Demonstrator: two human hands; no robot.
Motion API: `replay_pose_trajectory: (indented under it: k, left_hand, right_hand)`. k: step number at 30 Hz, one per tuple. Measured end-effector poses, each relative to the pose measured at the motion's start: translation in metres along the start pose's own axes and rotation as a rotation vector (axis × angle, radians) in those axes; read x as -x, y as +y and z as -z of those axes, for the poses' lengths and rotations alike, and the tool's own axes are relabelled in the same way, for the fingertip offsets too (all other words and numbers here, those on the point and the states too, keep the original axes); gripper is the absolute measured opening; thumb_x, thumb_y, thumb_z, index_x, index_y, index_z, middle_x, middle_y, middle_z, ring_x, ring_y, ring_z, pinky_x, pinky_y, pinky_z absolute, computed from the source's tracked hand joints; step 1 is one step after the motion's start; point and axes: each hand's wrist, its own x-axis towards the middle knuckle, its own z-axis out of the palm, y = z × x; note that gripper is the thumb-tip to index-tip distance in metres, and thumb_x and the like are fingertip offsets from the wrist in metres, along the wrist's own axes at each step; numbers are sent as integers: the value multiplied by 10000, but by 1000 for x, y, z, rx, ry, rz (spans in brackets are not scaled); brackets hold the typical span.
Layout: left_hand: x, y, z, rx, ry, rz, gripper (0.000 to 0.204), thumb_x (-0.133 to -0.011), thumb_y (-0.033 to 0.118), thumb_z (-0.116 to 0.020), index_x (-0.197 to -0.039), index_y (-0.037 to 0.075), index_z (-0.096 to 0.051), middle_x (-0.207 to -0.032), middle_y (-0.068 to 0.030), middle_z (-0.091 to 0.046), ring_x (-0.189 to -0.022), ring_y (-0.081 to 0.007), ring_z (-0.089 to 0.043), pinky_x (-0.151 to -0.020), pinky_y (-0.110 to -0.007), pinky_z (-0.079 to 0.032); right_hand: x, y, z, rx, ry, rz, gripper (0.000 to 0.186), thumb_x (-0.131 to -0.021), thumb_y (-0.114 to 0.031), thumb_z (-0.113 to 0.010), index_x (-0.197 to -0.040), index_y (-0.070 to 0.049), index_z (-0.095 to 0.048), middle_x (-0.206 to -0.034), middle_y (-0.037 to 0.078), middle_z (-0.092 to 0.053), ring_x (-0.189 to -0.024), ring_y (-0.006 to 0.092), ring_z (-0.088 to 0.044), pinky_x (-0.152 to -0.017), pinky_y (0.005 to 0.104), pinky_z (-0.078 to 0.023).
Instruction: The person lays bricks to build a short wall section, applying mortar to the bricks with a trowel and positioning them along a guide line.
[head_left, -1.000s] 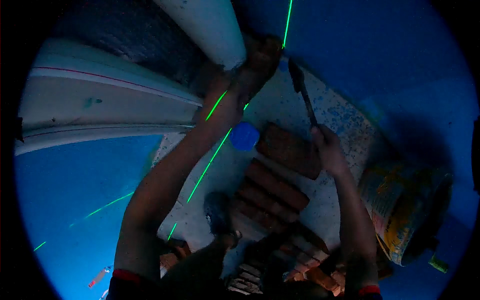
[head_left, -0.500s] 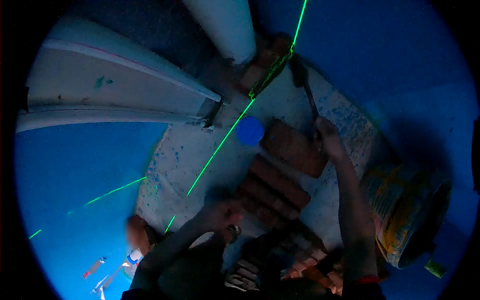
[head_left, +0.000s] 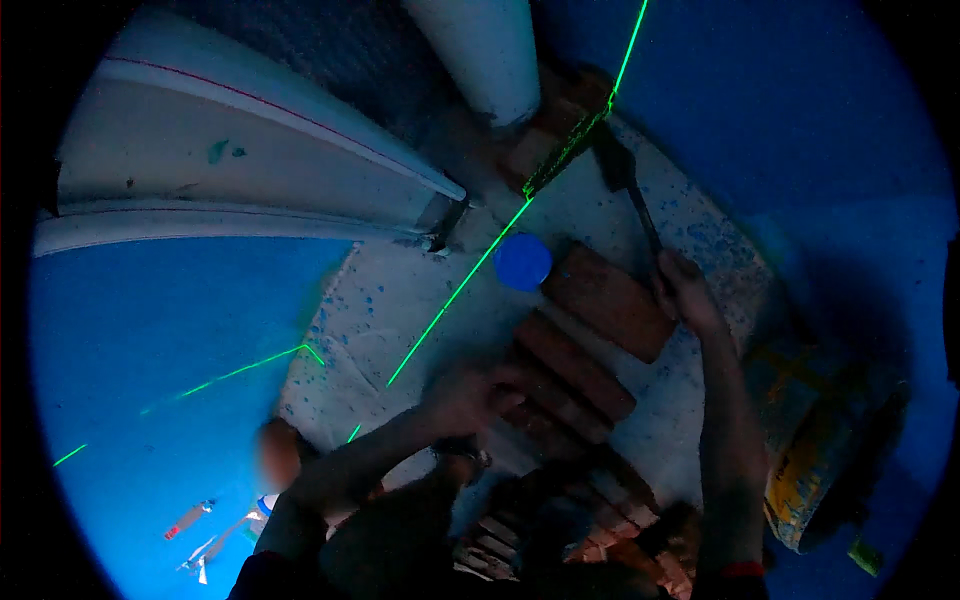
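My right hand (head_left: 685, 290) is closed round the handle of a dark, long-handled tool (head_left: 625, 170), its head beside a brick (head_left: 545, 145) at the foot of a white pipe (head_left: 470, 55). Under that hand lies a flat brick (head_left: 610, 305). Slightly blurred in the dim light, my left hand (head_left: 465, 400) has curved fingers apart, over the near end of several bricks (head_left: 570, 365) lying side by side; whether they touch one is unclear. A blue round object (head_left: 523, 262) sits left of the flat brick. A green laser line crosses the pale surface (head_left: 390, 300) and upper brick.
A stained bucket (head_left: 800, 480) lies tipped at the right, with a small green object (head_left: 862, 555) beside it. Long white channel-like boards (head_left: 260, 170) enter from the upper left. More bricks (head_left: 630, 530) are piled below. Blue walls or sheeting (head_left: 160, 320) surround the pale surface.
My left hand has left the brick at the pipe and come down to the lower bricks, exposing the laser on the upper brick. The right hand and tool shifted slightly right as the view moved.
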Motion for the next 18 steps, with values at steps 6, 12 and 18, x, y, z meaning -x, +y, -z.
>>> replay_pose_trajectory:
  k: [6,12,18]
  left_hand:
    - [4,7,0,70,-59,125,345,-891,354,-560,-1127,106,-608,-757,-148,-628,-637,-285,-621,-599,-389,-489]
    - [8,6,-3,70,14,111,341,-884,330,-584,-1125,90,-602,-818,-129,-655,-647,-271,-631,-608,-378,-499]
    - [15,10,-9,133,-17,255,329,-867,297,-596,-1120,87,-585,-902,-155,-657,-787,-330,-642,-691,-404,-515]
  right_hand:
    - [11,-2,-3,-9,-3,-55,336,-961,-408,-427,-1003,-106,-567,-574,-17,-426,-406,98,-319,-406,278,-271]
    - [16,-15,-1,35,-64,-147,345,-975,-383,-396,-1034,-89,-566,-587,-22,-432,-408,89,-313,-382,278,-257]
    - [21,-17,4,-29,-143,-167,350,-975,-378,-394,-1043,-83,-570,-587,-25,-422,-398,81,-291,-355,261,-215]
